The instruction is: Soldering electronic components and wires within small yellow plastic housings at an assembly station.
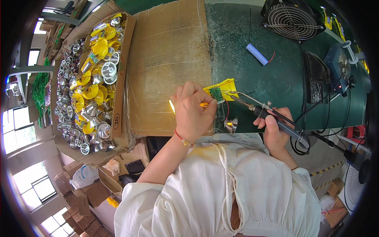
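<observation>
A green counter point(284, 89) stretches out before the seated worker, its left part covered by a worn sheet of brown cardboard point(169, 55). To the left of that stands a long cardboard box point(124, 85), heaped with silver cups and yellow plastic parts. Over at the far right of the counter I see a black fan point(294, 21) with a round wire grille, and nearer, a dark blue box-shaped unit point(334, 63).

The worker's left hand point(193, 108) is over the cardboard's right edge, thumb and forefinger drawn together; what is between them I cannot make out from here. The right hand point(276, 128) grips a soldering iron point(289, 131) by its handle, the tip pointing left over a yellow plastic piece point(228, 85). Whether the tip touches it, I cannot tell. That piece lies between the two hands, just beside the left fingertips.

Farther back lies a lilac cylindrical cell point(256, 54), a wire at each end. Near the counter's front edge is a small silver cup point(231, 125). On the yellow piece sits a green circuit board point(216, 93), and a thin red wire point(227, 110) runs down toward the cup.
</observation>
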